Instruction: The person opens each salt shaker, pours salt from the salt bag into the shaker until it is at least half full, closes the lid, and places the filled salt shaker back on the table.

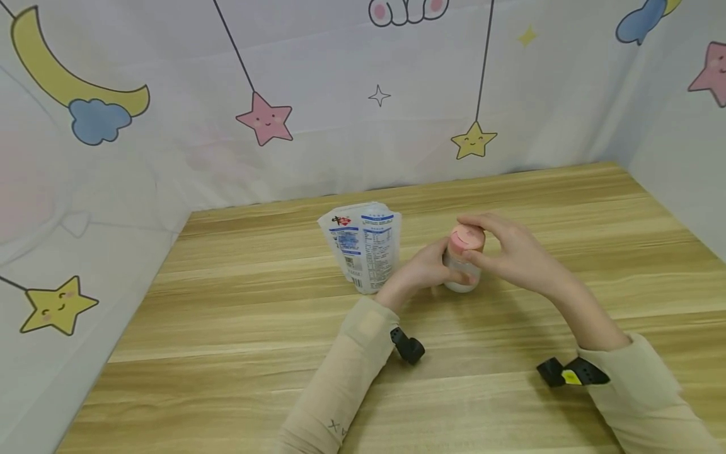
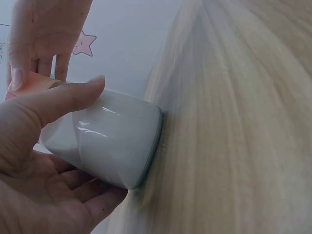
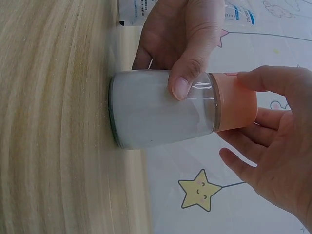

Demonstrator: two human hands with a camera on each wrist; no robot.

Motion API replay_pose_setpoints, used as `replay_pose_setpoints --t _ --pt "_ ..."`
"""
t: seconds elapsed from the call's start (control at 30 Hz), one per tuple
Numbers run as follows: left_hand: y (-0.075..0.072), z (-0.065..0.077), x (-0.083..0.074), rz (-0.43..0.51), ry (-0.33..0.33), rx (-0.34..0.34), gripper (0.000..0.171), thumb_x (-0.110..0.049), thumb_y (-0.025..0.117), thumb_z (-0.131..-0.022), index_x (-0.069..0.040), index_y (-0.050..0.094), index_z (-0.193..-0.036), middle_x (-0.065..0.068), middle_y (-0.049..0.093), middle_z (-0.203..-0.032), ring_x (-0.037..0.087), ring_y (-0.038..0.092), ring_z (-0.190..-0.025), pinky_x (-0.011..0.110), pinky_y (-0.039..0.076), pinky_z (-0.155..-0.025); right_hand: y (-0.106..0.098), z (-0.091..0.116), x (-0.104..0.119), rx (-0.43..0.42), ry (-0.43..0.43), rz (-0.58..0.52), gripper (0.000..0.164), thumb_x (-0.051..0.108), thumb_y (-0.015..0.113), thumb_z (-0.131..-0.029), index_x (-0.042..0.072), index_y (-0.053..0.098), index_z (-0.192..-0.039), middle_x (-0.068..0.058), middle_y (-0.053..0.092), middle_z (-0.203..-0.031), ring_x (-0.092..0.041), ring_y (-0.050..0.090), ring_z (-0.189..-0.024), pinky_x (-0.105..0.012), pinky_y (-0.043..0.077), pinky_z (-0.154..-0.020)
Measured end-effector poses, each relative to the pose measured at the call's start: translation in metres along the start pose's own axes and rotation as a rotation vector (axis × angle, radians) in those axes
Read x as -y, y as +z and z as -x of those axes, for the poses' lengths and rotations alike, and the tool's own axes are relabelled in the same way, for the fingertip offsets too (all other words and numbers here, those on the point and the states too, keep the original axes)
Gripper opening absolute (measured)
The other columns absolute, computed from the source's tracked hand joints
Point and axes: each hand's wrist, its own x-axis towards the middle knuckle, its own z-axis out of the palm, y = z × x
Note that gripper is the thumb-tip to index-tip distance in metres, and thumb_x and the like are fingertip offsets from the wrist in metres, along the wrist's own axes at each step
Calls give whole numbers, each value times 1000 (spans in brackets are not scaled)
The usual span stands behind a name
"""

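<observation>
A clear glass jar (image 3: 151, 114) filled with white contents stands upright on the wooden table, topped by a pinkish-orange lid (image 3: 237, 101). My left hand (image 1: 425, 268) grips the jar's body from the left, its thumb across the near side and its fingers behind. From the right, my right hand (image 1: 510, 252) holds the lid between thumb and fingers; the lid sits on the jar's neck. Just left of the left hand, a white printed pouch (image 1: 368, 246) with blue and black text stands on the table.
The wooden table (image 1: 238, 353) runs back to a pale curtain (image 1: 329, 145) printed with stars, a moon and clouds. Black wrist devices are strapped at both sleeves, one at the left wrist (image 1: 408, 347) and one at the right wrist (image 1: 573, 372).
</observation>
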Motion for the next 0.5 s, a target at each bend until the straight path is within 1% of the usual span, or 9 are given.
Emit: replay_pose_setpoints --t 0.1,0.2,0.27,0.3,0.4,0.47,0.5 --pt "0 0 0 6 2 2 70 -20 80 -77 -14 46 -137 3 57 -132 15 52 -112 31 43 -95 1 0 0 -13 25 -7 54 25 69 -89 8 51 -137 -12 53 -138 -31 46 -131 -55 36 -105" --pt "0 0 0 0 -2 2 71 -21 80 -76 -15 45 -138 3 56 -133 15 52 -114 32 43 -96 1 -1 0 -24 41 -5 54 27 71 -88 9 52 -135 -10 55 -136 -29 47 -130 -54 37 -105" --pt "0 0 0 4 2 4 72 -21 80 -76 -15 45 -138 3 56 -133 15 52 -114 31 43 -96 1 -1 0 -24 35 3 54 27 71 -87 7 52 -134 -11 55 -135 -30 47 -129 -54 37 -104" --pt "0 0 0 6 2 4 72 -21 81 -76 -15 45 -138 3 56 -133 15 52 -114 31 43 -94 1 -1 0 -24 33 7 54 27 71 -88 6 52 -134 -12 55 -135 -31 47 -128 -55 37 -103" --pt "0 1 1 18 4 7 72 -21 81 -76 -16 45 -138 3 56 -131 16 52 -109 30 47 -81 1 -1 2 -24 31 15 54 30 71 -87 5 53 -132 -14 56 -134 -33 48 -127 -57 37 -102" --pt "0 1 1 25 3 9 71 -21 81 -77 -16 45 -138 4 57 -129 16 52 -106 29 46 -74 0 -1 2 -24 35 19 55 31 71 -87 4 53 -132 -14 56 -133 -33 48 -127 -57 37 -102" --pt "0 1 1 25 0 8 71 -21 81 -77 -16 45 -138 4 57 -129 16 52 -105 29 46 -74 1 -1 2 -28 41 20 55 33 71 -87 5 53 -131 -13 56 -133 -32 48 -127 -57 37 -102"
